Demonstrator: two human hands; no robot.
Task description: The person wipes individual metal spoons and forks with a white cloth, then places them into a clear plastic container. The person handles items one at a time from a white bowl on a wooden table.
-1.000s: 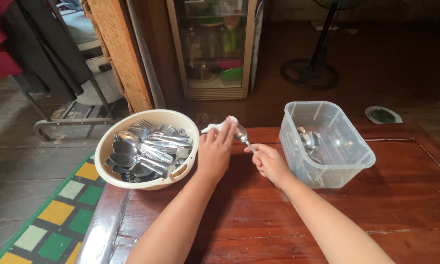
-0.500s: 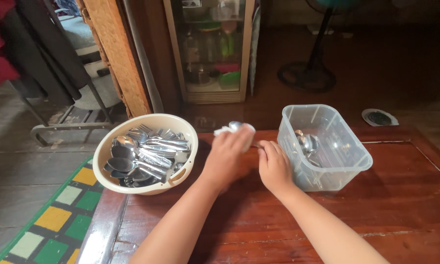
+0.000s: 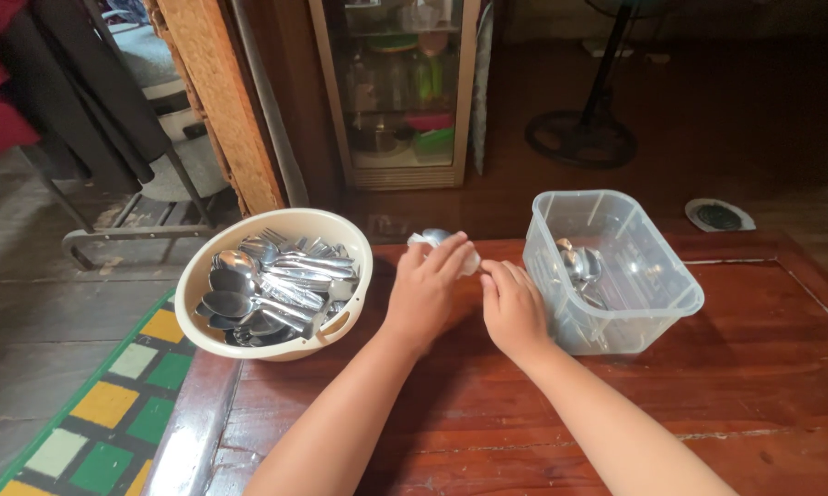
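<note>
Two hands meet over the far edge of the dark wooden worktop [image 3: 616, 413], between a cream bowl [image 3: 249, 253] and a clear plastic tub [image 3: 671, 294]. The left hand [image 3: 425, 292] is curled around a white cloth [image 3: 420, 240] that wraps a spoon [image 3: 437, 236]; only the shiny rounded end of the spoon shows above the fingertips, pointing away from the person toward the glass-fronted cabinet [image 3: 400, 92]. Its long axis appears to run back toward the right hand [image 3: 513, 308], but the handle is hidden under the palms, so the exact line cannot be told. The right hand sits just beside the left, fingers bent inward toward the cloth; whether it pinches the handle cannot be told. The bowl, to the left of the hands, is heaped with metal spoons and forks [image 3: 276, 289] lying crosswise. The tub, touching the right hand's outer side, has a few pieces of cutlery [image 3: 581, 266] in its bottom. A chequered mat [image 3: 92, 413] lies on the floor at the left.
</note>
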